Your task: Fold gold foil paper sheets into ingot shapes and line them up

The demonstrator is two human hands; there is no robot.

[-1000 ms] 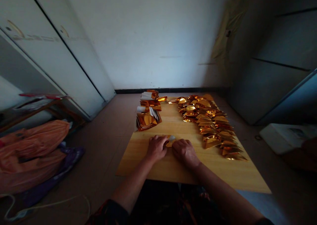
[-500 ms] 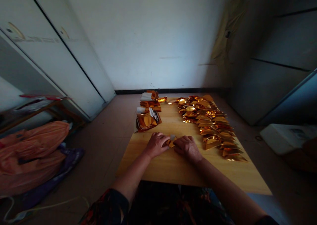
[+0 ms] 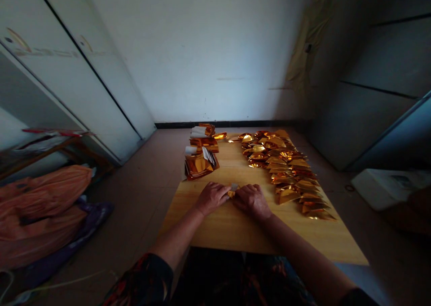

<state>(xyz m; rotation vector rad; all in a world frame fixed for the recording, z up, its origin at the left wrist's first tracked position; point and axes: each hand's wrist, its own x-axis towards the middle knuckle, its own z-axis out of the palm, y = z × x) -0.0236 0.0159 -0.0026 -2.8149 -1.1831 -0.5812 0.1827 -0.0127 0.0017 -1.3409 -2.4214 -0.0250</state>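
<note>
Between my hands, low over the wooden table (image 3: 215,234), is a small piece of gold foil paper (image 3: 231,193) with a pale patch showing. My left hand (image 3: 213,198) grips its left side, fingers closed. From the right, my right hand (image 3: 252,200) pinches the same paper, and its curled fingers hide much of it. Behind my left hand lies a stack of gold foil sheets (image 3: 199,166) with white edges. Rows of folded gold foil pieces (image 3: 289,164) cover the table's right side.
More gold sheets (image 3: 203,130) lie at the table's far left. White cabinets (image 3: 87,72) stand to the left, above an orange plastic bag (image 3: 43,198) on the floor. A grey fridge-like cabinet (image 3: 370,95) and a white box (image 3: 380,187) are at the right.
My hands have drawn slightly closer together around the foil paper, and less of it shows. The stacks and folded pieces look unchanged; the view has shifted slightly.
</note>
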